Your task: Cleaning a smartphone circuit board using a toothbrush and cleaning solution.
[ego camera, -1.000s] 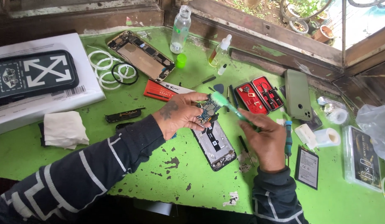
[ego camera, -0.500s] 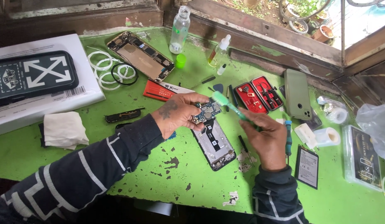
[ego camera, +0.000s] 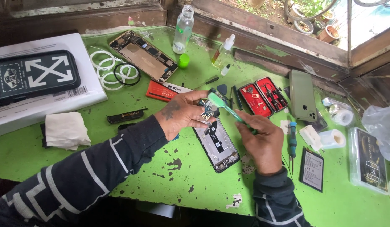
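The left hand [ego camera: 182, 113] pinches a small phone circuit board [ego camera: 207, 111] between thumb and fingertips, holding it in the air just above the top end of an opened phone frame [ego camera: 216, 142] that lies face down on the green table [ego camera: 132, 176]. The right hand [ego camera: 262, 141] is closed around the handle of a green toothbrush [ego camera: 223, 107], whose bristled head rests on the board. A slip looks like the main risk: the board is held only at its edge, so a firm stroke of the brush could flick it out of the fingers onto the frame or the chipped tabletop, and hard scrubbing might bend or knock off the tiny parts on it (they are too small to make out here). The table is crowded, too. A blue screwdriver [ego camera: 292, 141] and a loose phone battery [ego camera: 312, 169] lie just beside the right wrist, and an open red tool case [ego camera: 262, 97] sits beyond the brush, so a wide sweep of the elbow could scatter them. A clear bottle [ego camera: 183, 28] with its green cap [ego camera: 184, 61] off stands well apart, near the window sill.
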